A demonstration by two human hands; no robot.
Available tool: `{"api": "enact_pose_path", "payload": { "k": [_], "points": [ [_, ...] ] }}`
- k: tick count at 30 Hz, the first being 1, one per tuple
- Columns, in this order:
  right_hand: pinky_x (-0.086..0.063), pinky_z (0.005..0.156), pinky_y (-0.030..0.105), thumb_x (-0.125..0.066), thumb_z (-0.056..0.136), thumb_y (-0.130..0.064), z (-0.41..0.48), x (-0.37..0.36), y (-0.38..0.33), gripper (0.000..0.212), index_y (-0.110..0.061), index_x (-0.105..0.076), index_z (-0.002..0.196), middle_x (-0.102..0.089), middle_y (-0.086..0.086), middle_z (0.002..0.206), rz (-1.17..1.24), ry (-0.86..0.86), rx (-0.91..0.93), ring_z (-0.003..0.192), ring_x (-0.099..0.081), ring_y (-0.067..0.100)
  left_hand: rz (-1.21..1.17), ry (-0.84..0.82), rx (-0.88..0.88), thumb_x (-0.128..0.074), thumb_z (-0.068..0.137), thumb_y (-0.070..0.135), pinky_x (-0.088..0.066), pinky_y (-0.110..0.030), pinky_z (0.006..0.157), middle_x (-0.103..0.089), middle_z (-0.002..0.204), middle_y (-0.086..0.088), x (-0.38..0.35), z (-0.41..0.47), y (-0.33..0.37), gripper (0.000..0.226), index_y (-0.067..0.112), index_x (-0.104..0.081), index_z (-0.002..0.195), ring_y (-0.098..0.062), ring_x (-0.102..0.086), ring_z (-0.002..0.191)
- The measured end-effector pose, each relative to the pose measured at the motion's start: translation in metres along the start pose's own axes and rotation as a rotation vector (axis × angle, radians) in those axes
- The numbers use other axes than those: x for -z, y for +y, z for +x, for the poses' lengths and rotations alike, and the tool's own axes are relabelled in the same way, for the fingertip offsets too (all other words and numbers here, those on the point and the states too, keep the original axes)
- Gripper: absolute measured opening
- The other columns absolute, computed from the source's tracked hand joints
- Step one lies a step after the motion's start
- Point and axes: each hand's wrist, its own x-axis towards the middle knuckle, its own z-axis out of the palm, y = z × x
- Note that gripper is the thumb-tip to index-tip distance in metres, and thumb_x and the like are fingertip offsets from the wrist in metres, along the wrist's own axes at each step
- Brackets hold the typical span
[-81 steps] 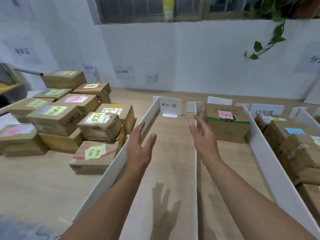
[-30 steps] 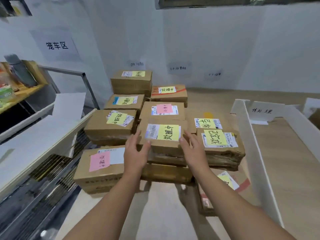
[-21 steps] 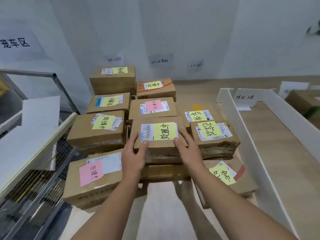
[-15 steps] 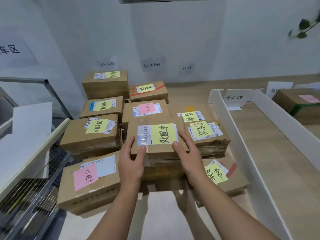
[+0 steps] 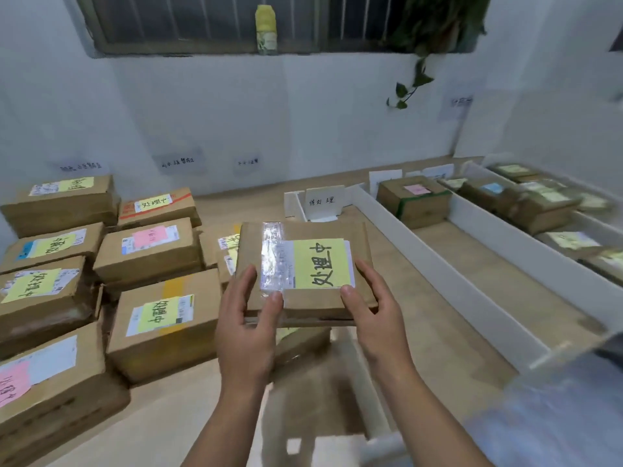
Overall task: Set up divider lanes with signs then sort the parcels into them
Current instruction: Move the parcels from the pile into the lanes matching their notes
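A flat brown parcel (image 5: 303,237) with a yellow handwritten note is lifted off the pile, held in the air in front of me. My left hand (image 5: 247,326) grips its near left corner, thumb on top. My right hand (image 5: 374,313) grips its near right corner, thumb on the label. White divider boards (image 5: 438,261) form lanes to the right. A white sign (image 5: 324,201) stands at the far end of the nearest lane. A parcel with a pink note (image 5: 413,201) sits in the second lane.
Several brown parcels (image 5: 158,318) with yellow and pink notes are piled on the left of the wooden table (image 5: 499,274). More parcels (image 5: 539,205) fill the far right lanes. A white wall with paper notes runs behind.
Both hands have taken the yellow-noted parcel from the pile and raised it, carrying it to the right towards the lanes. My view has swung right and up.
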Motion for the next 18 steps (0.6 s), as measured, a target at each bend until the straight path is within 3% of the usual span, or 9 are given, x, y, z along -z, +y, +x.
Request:
{"api": "enact_pose_path", "payload": {
  "k": [3,7,11,12,18],
  "points": [
    [-0.047,0.075,0.005,-0.067,0.095,-0.020,-0.017,0.069,-0.006,0.041,-0.047,-0.059,0.125,-0.064,-0.031,0.117,-0.004,0.106,0.002,0.100,-0.062,-0.013,-0.044,-0.084,-0.018,-0.069,0.087,0.055,-0.044,-0.047,0.109,-0.052,0.140,0.025,-0.054,-0.037,0.018,0.043,0.059,-0.051,0.126,0.001,-0.045,0.133],
    [-0.052,0.088,0.020,-0.068,0.094,-0.021,-0.037,0.150,-0.006,0.040,-0.048,-0.062,0.124,-0.068,-0.025,0.120,-0.012,0.262,-0.015,0.108,-0.064,-0.002,-0.105,-0.208,-0.013,-0.068,0.082,0.060,-0.047,-0.049,0.106,-0.055,0.138,0.026,-0.118,-0.083,0.040,0.044,0.062,-0.053,0.123,-0.010,-0.052,0.131],
    [-0.053,0.094,0.025,-0.068,0.094,-0.024,-0.049,0.197,-0.008,0.040,-0.053,-0.062,0.120,-0.066,-0.033,0.116,-0.015,0.345,-0.037,0.110,-0.062,-0.003,-0.139,-0.305,-0.041,-0.073,0.091,0.034,-0.046,-0.018,0.095,-0.054,0.136,0.026,-0.154,-0.112,0.054,0.046,0.062,-0.050,0.119,0.003,-0.048,0.129],
    [-0.053,0.093,0.025,-0.068,0.094,-0.025,-0.051,0.207,-0.007,0.040,-0.055,-0.062,0.119,-0.065,-0.033,0.116,-0.016,0.357,-0.042,0.110,-0.062,-0.003,-0.140,-0.322,-0.044,-0.072,0.091,0.033,-0.044,-0.017,0.094,-0.054,0.138,0.024,-0.162,-0.117,0.056,0.046,0.062,-0.050,0.120,0.002,-0.048,0.130],
    [-0.053,0.094,0.028,-0.069,0.093,-0.027,-0.050,0.253,-0.003,0.041,-0.060,-0.061,0.117,-0.065,-0.030,0.120,-0.025,0.427,-0.049,0.115,-0.060,-0.001,-0.163,-0.384,-0.018,-0.072,0.088,0.037,-0.046,-0.039,0.107,-0.055,0.139,0.024,-0.208,-0.135,0.062,0.044,0.062,-0.053,0.119,-0.005,-0.051,0.131]
  ]
}}
